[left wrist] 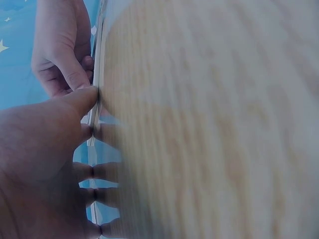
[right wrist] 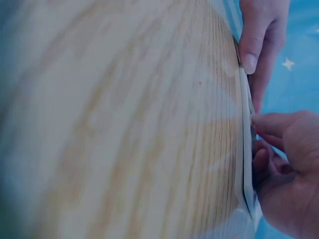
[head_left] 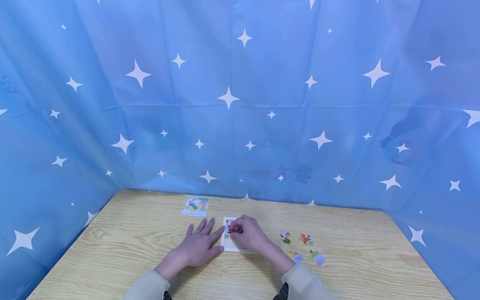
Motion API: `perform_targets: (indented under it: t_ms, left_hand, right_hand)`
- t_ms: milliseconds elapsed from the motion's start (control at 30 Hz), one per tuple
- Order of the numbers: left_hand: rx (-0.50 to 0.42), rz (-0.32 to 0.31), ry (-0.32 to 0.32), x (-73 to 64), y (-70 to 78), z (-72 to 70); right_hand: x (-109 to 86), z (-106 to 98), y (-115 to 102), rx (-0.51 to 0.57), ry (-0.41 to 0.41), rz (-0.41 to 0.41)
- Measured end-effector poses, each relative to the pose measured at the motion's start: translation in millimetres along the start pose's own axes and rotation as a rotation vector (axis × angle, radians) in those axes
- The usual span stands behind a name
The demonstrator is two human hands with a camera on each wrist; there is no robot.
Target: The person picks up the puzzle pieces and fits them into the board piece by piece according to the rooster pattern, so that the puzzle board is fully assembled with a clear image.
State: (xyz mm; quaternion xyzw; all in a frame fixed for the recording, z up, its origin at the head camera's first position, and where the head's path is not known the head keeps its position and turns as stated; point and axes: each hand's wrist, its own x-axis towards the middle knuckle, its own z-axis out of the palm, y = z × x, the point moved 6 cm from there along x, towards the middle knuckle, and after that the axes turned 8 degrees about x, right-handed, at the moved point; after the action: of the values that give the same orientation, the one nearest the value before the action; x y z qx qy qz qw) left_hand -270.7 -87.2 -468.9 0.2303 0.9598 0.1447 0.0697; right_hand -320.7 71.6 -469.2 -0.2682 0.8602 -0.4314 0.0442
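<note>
My right hand [head_left: 250, 234] pinches a reddish puzzle piece [head_left: 230, 228] at the white-bordered tray [head_left: 233, 249]. My left hand [head_left: 198, 248] lies with fingers extended, touching the tray's left edge.

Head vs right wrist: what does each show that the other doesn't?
Head only: four loose multicoloured puzzle pieces, a square printed picture card, cream fabric sleeves.
Right wrist only: the palm side of the right hand.
Both: that hand, the left hand, the white rectangular puzzle tray, the pale wood-grain tabletop, the blue star-print cloth.
</note>
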Motion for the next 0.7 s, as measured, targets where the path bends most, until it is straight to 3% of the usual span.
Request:
perform_targets:
  t_ms: [267, 700]
  left_hand:
    - [-0.004, -0.002, -0.003, 0.0, -0.3, -0.6]
    - [-0.001, 0.002, -0.007, 0.4, -0.5, 0.7]
  right_hand:
    - [-0.4, -0.9, 0.9, 0.003, -0.019, 0.024]
    - [-0.8, -2.2, 0.0, -0.015, -0.020, -0.023]
